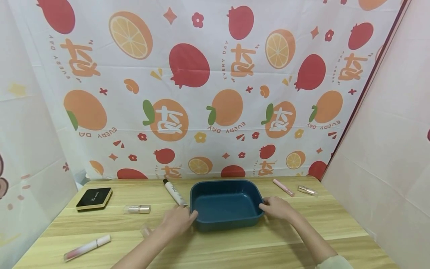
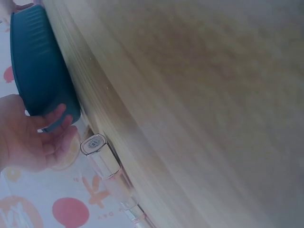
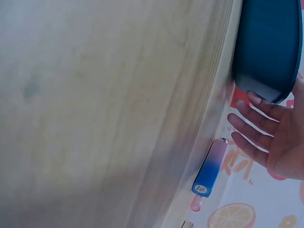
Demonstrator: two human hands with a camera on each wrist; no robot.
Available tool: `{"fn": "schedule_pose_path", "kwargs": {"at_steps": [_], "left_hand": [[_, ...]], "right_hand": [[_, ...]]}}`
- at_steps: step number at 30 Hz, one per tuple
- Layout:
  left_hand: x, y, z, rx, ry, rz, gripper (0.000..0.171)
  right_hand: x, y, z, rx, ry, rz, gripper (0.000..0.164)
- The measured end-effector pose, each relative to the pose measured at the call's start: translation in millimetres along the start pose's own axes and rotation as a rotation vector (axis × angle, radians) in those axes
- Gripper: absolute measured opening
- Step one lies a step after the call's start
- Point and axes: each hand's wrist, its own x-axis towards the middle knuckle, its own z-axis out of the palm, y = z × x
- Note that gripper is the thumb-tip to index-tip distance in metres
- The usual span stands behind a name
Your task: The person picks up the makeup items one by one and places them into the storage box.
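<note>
Blue bin [image 1: 228, 224] sat just below and right of centre in the head view, over the wooden table [image 1: 235, 250]. Left hand [image 1: 178, 220] grasped its left end, thumb at the rim, fingers against the outer wall. Right hand [image 1: 277, 207] gripped the opposite end, thumb over the rim, fingers outside and spread.

White tube with black cap [image 1: 174, 192] slanted down toward the left hand; whether they touched, could not tell. Clear item [image 1: 146, 230] lay partly hidden behind the left forearm. Further left: clear tube [image 1: 137, 209], black compact [image 1: 94, 198] well apart from the bin, and, at lower left, pink-and-white tube [image 1: 87, 248]. Right of the bin, beyond the right hand: slim pink tube [image 1: 283, 187], with small clear tube [image 1: 307, 190] near it.
</note>
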Motion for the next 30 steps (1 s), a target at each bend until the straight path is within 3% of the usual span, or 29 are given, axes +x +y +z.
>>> {"fn": "schedule_pose_path", "kwargs": {"at_steps": [1,4,10,17,24,30], "left_hand": [[-0.8,0.6,-1.1,0.048,0.004,0.027,0.011],[-1.1,2.4,-2.6,0.069,0.0,0.017,0.013],[1.6,5.3,-1.8,0.0,-0.003,-0.034,0.012],[2.9,6.8,-1.9,0.008,-0.005,-0.05,0.015],[5.1,8.3,1.2,-0.095,0.001,-0.137,0.015],[5.8,10.8,-2.0,-0.04,-0.022,-0.124,0.013]], "right_hand": [[0.7,0.4,0.1,-0.001,0.0,0.002,0.022],[2.0,1.7,0.0,-0.003,-0.003,0.004,0.024],[3.2,4.8,0.3,-0.009,0.0,0.015,0.03],[4.6,6.8,1.9,0.012,-0.002,0.023,0.032],[5.4,8.4,2.4,0.022,-0.002,0.03,0.033],[8.1,10.9,2.1,0.011,0.001,0.049,0.035]]}}
